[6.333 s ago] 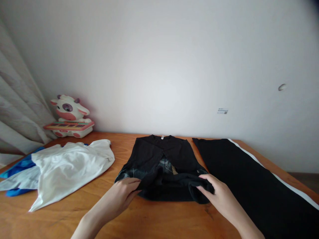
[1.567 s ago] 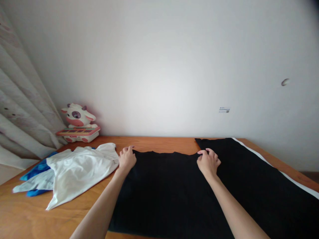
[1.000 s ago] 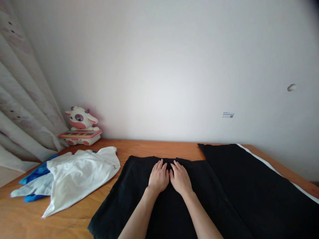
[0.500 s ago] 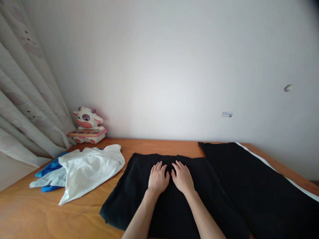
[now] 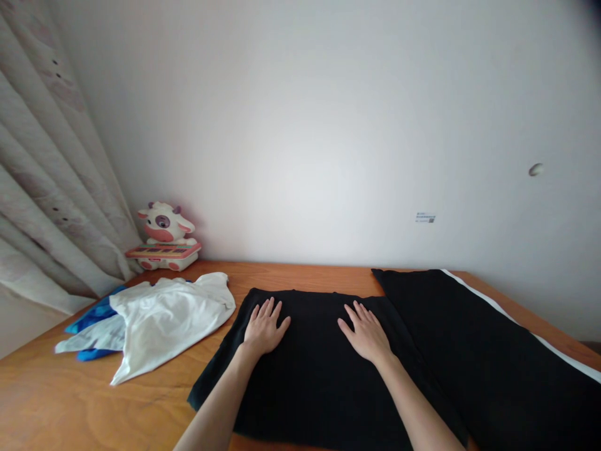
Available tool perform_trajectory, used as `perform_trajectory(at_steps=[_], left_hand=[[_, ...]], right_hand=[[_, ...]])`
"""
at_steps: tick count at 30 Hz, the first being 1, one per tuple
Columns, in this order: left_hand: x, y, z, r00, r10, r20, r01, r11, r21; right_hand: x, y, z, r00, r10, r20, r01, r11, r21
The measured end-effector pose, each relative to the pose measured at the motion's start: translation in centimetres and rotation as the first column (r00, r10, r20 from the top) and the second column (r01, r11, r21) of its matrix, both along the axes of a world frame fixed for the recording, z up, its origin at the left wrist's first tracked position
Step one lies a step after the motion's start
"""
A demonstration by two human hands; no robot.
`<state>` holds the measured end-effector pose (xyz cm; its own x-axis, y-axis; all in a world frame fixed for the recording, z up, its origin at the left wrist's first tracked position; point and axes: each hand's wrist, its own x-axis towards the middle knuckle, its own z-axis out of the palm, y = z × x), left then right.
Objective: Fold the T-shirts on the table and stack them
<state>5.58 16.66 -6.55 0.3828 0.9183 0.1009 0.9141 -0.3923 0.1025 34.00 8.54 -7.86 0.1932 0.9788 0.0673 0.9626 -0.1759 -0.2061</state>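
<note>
A black folded garment lies flat in front of me; what kind it is, I cannot tell. My left hand rests palm down near its left side, fingers spread. Toward the right side, my right hand also lies flat on the cloth with its fingers apart. Neither hand grips anything. A second black piece of clothing with a white side stripe is spread out to the right, meeting the folded garment's right edge.
White clothing lies crumpled at the left over a blue cloth. A toy cow keyboard stands at the back left of the wooden table. Beside it hangs a curtain, and a wall rises behind.
My hands have slid apart across the black garment, the left one to the left and the right one to the right. Their fingers are more spread.
</note>
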Motion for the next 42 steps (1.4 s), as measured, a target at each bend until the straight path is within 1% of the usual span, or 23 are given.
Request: perform_trajectory(at_steps=[2,5,7,9,13,16,20,23,25,27,30,32,35,37,40,42], left_hand=[[-2.0,1.0,-0.1,0.999,0.020,-0.028,-0.020,1.000,0.002],[-4.2,2.3,-0.4,0.995,0.098,-0.016,-0.098,0.995,0.009],[-5.1,2.8,-0.7,0.990,0.140,0.019,-0.140,0.990,0.019],[-5.5,3.0,-1.0,0.985,0.163,0.063,-0.166,0.985,0.045],[-5.8,3.0,-1.6,0.977,0.146,0.153,-0.167,0.977,0.131],[-5.9,3.0,-2.0,0.972,0.121,0.200,-0.154,0.975,0.161],[-6.2,3.1,-2.3,0.962,0.097,0.255,-0.152,0.966,0.208],[-6.4,3.0,-2.2,0.950,0.008,0.312,-0.095,0.959,0.265],[-6.4,2.8,-2.1,0.931,-0.068,0.360,-0.042,0.956,0.289],[-6.5,2.7,-2.1,0.911,-0.109,0.398,-0.010,0.958,0.286],[-6.6,2.7,-2.2,0.900,-0.107,0.423,-0.003,0.968,0.250],[-6.7,2.8,-2.3,0.898,-0.099,0.429,-0.004,0.973,0.233],[-6.7,2.9,-2.5,0.898,-0.088,0.430,-0.011,0.975,0.223],[-6.6,2.9,-2.4,0.898,-0.081,0.432,-0.019,0.975,0.221],[-6.5,2.8,-2.3,0.898,-0.070,0.435,-0.027,0.977,0.214],[-6.4,2.7,-2.2,0.899,-0.067,0.434,-0.028,0.978,0.208]], right_hand=[[2.1,-0.3,-0.2,0.998,-0.055,0.022,0.055,0.998,-0.024],[4.9,-0.9,-0.6,0.991,-0.135,0.026,0.135,0.990,-0.031],[6.2,-1.2,-1.0,0.988,-0.154,0.019,0.154,0.988,0.001],[6.9,-1.5,-1.2,0.988,-0.157,-0.005,0.157,0.985,0.066],[7.0,-1.9,-1.4,0.979,-0.190,-0.076,0.201,0.962,0.186],[6.6,-2.2,-1.2,0.973,-0.228,-0.039,0.232,0.952,0.200],[5.6,-2.4,-0.9,0.936,-0.349,0.040,0.343,0.933,0.107],[5.1,-2.3,-0.5,0.915,-0.397,0.075,0.397,0.918,0.021],[5.1,-2.2,-0.1,0.915,-0.392,0.092,0.396,0.918,-0.030],[5.7,-2.2,0.1,0.934,-0.343,0.097,0.351,0.932,-0.085],[7.1,-2.5,0.3,0.973,-0.215,0.087,0.226,0.964,-0.140],[8.0,-2.7,0.1,0.980,-0.179,0.089,0.191,0.971,-0.144],[8.4,-2.8,0.1,0.969,-0.212,0.127,0.228,0.964,-0.135],[8.1,-2.7,0.4,0.961,-0.228,0.154,0.252,0.955,-0.154],[6.8,-2.1,1.6,0.954,-0.231,0.192,0.272,0.935,-0.227],[5.3,-1.6,2.6,0.948,-0.225,0.225,0.277,0.932,-0.233]])
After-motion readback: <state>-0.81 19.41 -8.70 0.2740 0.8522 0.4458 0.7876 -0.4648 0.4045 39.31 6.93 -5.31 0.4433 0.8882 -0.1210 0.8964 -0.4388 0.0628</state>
